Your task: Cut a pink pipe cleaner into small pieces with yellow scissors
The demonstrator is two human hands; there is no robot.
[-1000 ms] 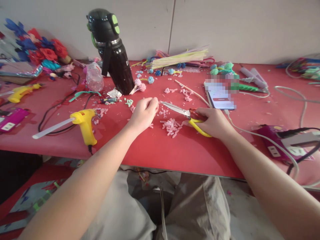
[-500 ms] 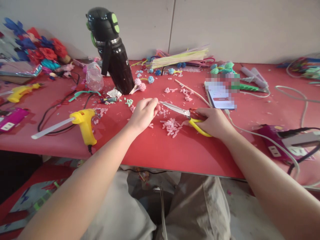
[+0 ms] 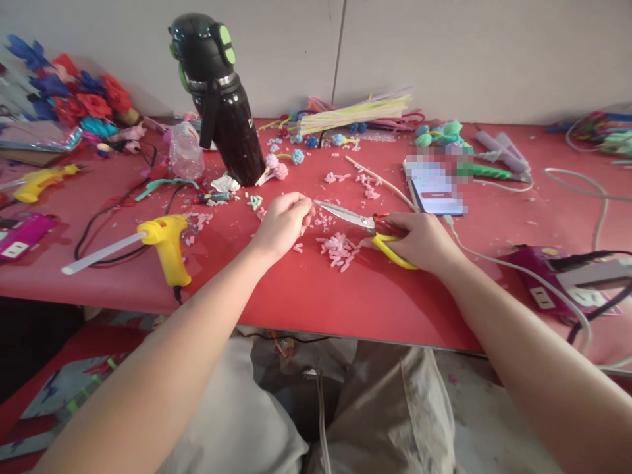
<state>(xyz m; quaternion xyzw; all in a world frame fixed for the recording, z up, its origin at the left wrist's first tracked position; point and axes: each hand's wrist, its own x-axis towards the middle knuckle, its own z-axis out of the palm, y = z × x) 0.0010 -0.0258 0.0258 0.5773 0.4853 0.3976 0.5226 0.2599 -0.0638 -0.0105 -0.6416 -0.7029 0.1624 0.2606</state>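
My right hand [image 3: 419, 242] is wrapped round the handles of a pair of scissors [image 3: 353, 216], one handle yellow and the other reddish. The blades look closed or nearly so and point left, their tips close to the fingertips of my left hand [image 3: 285, 222]. Those left fingers are pinched together; whatever sits between them is too small to make out. Below the blades lies a heap of short pink cut pieces [image 3: 340, 250] on the red tabletop [image 3: 296, 296]. Finer pink bits are scattered around it.
A black bottle [image 3: 230, 125] stands behind my left hand. To the left lies a yellow glue gun [image 3: 170, 247] with its cord. A phone [image 3: 437, 187] with a cable lies to the right, near a purple power strip [image 3: 543, 283]. Pipe cleaners [image 3: 355, 115] lie along the wall.
Almost nothing differs. My left fingers have shifted very slightly by the scissor tips; the right hand and scissors stay in place.
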